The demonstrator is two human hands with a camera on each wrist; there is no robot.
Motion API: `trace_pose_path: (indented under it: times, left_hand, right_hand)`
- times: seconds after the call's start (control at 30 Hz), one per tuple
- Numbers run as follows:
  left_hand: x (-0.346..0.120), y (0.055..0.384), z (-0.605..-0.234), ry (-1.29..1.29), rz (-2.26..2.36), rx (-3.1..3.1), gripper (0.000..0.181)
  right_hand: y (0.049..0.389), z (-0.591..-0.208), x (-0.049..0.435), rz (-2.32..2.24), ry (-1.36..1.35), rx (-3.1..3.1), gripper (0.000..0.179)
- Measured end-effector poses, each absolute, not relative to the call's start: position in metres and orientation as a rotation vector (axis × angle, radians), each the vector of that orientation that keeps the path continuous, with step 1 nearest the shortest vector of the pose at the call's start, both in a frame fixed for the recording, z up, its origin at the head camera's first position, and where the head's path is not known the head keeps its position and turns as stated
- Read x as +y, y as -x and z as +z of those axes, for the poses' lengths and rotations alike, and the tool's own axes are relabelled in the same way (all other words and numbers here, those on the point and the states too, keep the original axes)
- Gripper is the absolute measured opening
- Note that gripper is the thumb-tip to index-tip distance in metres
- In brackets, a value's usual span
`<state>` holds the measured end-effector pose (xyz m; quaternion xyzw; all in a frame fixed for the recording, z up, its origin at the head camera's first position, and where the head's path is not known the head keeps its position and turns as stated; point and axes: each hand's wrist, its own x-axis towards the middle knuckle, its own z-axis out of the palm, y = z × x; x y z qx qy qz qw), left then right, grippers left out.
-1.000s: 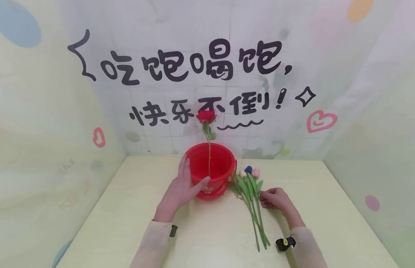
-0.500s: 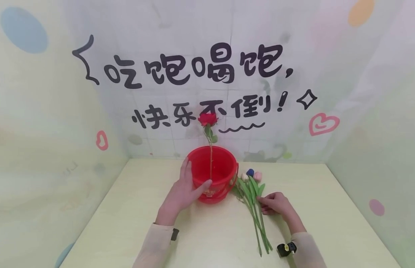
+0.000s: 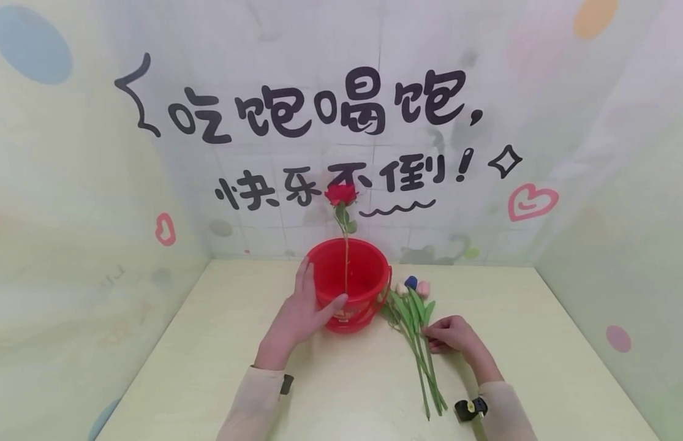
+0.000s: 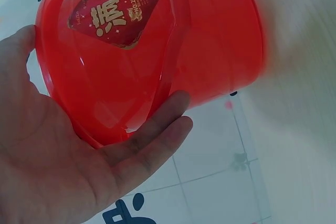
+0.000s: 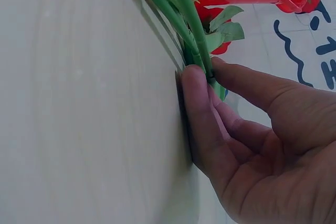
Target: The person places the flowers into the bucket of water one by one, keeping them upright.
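Note:
My left hand [image 3: 299,312] grips the side of a red bucket [image 3: 351,306], thumb at the front of the rim and fingers along the left side; the left wrist view shows the fingers on its outer wall. A long-stemmed red rose [image 3: 341,195] stands upright in the bucket. To the bucket's right, several artificial tulips [image 3: 415,309] lie on the table, with cream, blue and pink heads. My right hand [image 3: 454,334] pinches a green tulip stem [image 5: 186,14] between thumb and forefinger, low against the table. Its other fingers are curled below.
The pale wooden table [image 3: 209,361] is bounded by printed cloth walls [image 3: 611,202] at the back and both sides. The bucket's handle [image 3: 386,288] hangs on its right side. Beyond the stems, a red bloom [image 5: 226,45] with leaves shows near the bucket.
My right hand has moved slightly left, its fingertips closing in on the tulip stem. The left hand, bucket and rose hold their places; the head view shifts a little.

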<state>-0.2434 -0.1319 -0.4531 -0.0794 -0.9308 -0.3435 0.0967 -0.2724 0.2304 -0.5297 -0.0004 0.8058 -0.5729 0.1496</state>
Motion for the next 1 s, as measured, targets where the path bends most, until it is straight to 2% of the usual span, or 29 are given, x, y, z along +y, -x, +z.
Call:
trace_pose_path:
  times: [1.0]
  left_hand:
    - [-0.131,0.243,-0.453,0.225,-1.029,-2.765,0.123]
  right_hand:
    - [0.276,-0.541,0.244,-1.767,0.080,2.084,0.027]
